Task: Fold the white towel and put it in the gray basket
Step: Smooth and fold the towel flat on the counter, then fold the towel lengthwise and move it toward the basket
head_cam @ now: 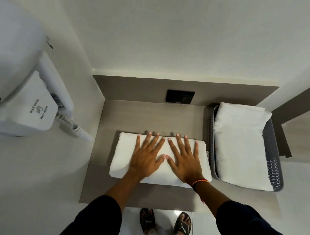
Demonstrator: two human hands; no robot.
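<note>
A white towel [122,159] lies folded into a thick rectangle on the grey-brown counter [150,117]. My left hand [146,155] and my right hand [183,160] both rest flat on top of it, fingers spread, thumbs almost touching in the middle. Neither hand grips the cloth. The gray basket [275,171] stands just right of the towel, its perforated wall close to the towel's right edge. Another folded white towel [240,143] fills most of the basket.
A white wall-hung hair dryer [22,87] with a coiled cord juts out at the left. A black socket plate [180,96] sits on the back panel behind the counter. A wall encloses the left side. My sandalled feet stand on the tiled floor below the counter's front edge.
</note>
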